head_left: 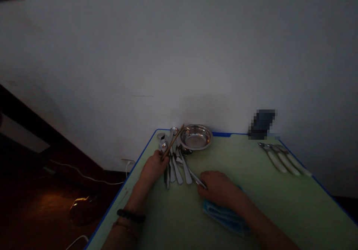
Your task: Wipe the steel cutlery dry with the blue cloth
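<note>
Thin brown wooden chopsticks [173, 140] slant up from my left hand [153, 166], whose fingers are closed on their lower end above the cutlery. Under and beside them lies a heap of silver spoons, forks and knives [179, 173], handles toward me. My right hand [216, 186] is closed round the handle of a piece of silver cutlery [197, 179]; its far end merges with the heap, so its kind is unclear. A folded blue cloth [226, 216] lies partly hidden under my right wrist. Behind the heap stands a shiny metal bowl [196, 137].
Three utensils with pale handles [279, 160] lie side by side at the table's right. A dark pixelated object [262, 124] stands against the wall at the back. The pale green table [173, 220] has a blue edge. White cables [92, 179] run along the floor at left.
</note>
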{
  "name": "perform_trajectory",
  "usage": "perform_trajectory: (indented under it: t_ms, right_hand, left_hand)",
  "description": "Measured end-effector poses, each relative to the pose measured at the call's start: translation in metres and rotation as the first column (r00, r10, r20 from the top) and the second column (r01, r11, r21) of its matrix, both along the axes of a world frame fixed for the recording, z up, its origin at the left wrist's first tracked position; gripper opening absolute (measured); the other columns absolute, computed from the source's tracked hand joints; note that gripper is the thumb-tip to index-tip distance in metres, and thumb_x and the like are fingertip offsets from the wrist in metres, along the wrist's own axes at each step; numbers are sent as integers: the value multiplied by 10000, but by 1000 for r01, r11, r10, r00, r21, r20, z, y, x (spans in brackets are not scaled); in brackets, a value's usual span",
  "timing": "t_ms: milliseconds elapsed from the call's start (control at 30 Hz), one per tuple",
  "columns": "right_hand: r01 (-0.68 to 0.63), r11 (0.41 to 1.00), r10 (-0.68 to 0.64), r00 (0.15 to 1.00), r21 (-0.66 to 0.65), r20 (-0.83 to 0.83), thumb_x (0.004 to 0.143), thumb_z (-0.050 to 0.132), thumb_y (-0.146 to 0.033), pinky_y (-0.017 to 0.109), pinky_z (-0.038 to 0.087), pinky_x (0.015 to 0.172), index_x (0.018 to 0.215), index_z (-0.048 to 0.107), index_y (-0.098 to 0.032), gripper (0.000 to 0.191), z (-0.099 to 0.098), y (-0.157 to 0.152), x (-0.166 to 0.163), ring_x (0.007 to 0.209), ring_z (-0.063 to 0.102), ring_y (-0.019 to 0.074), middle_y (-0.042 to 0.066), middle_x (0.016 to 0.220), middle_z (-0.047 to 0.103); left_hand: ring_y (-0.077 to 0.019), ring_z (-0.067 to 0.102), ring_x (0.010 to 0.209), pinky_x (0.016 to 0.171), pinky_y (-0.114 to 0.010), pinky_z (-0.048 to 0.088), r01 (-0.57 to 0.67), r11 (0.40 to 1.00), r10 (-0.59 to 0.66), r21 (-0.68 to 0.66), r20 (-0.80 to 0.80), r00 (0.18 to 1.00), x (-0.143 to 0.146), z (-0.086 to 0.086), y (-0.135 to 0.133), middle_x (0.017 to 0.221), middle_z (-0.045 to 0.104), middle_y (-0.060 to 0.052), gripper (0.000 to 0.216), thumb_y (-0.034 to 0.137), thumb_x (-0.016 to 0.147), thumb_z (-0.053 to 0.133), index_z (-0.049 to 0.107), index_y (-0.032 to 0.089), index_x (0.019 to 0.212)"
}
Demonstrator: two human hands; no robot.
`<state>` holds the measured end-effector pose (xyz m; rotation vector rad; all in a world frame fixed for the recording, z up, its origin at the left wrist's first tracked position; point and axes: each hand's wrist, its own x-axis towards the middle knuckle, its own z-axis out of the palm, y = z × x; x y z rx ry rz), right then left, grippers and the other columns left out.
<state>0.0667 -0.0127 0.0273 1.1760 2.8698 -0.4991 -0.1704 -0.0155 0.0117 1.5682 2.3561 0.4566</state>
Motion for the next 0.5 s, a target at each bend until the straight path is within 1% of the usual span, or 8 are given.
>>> perform_trajectory:
  t_ms: [67,133,300,333,400,500]
  right_hand:
    - [-18,1000,18,1000,-9,-18,790,408,-305,274,336,587,789,591,-164,231,-1,0,3,716,586,184,76,805,645]
    - [-30,998,29,999,-48,-34,791,416,-325,265,322,577,771,592,-172,234,-3,0,8,696,572,171,64,780,642]
    - [-63,971,52,997,-233,-54,781,443,-321,238,323,577,764,605,-180,214,1,4,30,691,557,150,45,760,638]
    - [-57,967,44,998,-249,-54,782,444,-322,237,326,582,768,607,-181,215,2,6,36,701,557,151,46,764,639]
    - [-24,968,11,999,-250,-53,788,442,-326,240,331,589,767,607,-183,220,5,9,46,701,556,153,47,765,638]
    - [58,980,-72,995,-189,-65,809,418,-351,252,340,614,775,603,-188,249,4,9,49,708,558,159,48,768,637]
  left_hand:
    - [-169,607,810,727,-367,497,-12,1000,12,0,-11,1000,0,0,0,973,609,-51,251,312,878,494,541,136,1051]
    - [-170,606,813,729,-367,495,-19,1000,19,4,-20,1000,-1,0,1,965,611,-51,259,329,880,487,546,135,1041]
    - [-168,607,813,722,-361,500,-13,1000,13,1,-47,999,-3,-2,2,972,611,-51,257,330,879,490,551,135,1035]
    - [-167,607,810,720,-360,500,-9,1000,9,-3,-56,998,-3,-2,2,969,612,-51,256,331,879,490,553,135,1033]
    - [-161,608,795,717,-359,498,-3,1000,3,-11,-79,997,-2,-3,1,951,615,-45,261,342,881,484,555,134,1022]
    - [-178,620,777,705,-338,479,5,1000,-8,-22,-122,993,1,-1,0,872,641,-60,279,361,892,437,559,125,978]
